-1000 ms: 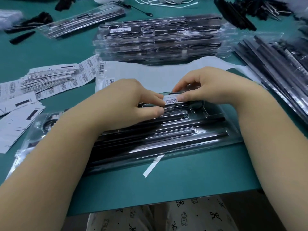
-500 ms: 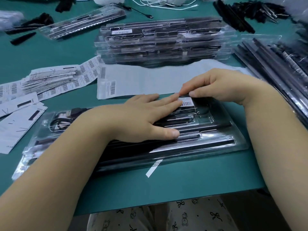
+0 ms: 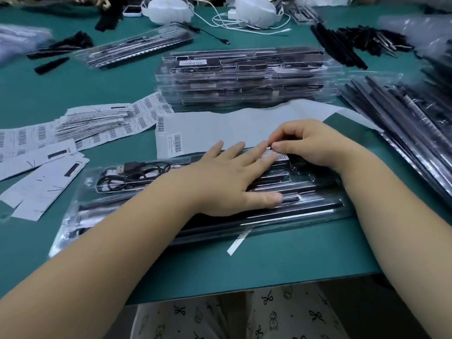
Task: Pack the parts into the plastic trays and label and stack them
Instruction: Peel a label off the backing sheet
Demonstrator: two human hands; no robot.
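The tray (image 3: 318,211) lies at 6 o'clock on the table (image 3: 269,265). The left hand (image 3: 227,182) presses flat, fingers straight, on the label (image 3: 275,156). The right hand (image 3: 315,143) pinches the label's edge. The tray looks light, thin and slippery; better hold it at both ends.

White charger cable (image 3: 247,26) and phone (image 3: 132,11) at green table's (image 3: 269,265) far edge.

Packing workbench, stacked trays (image 3: 244,79), barcode labels (image 3: 102,126)
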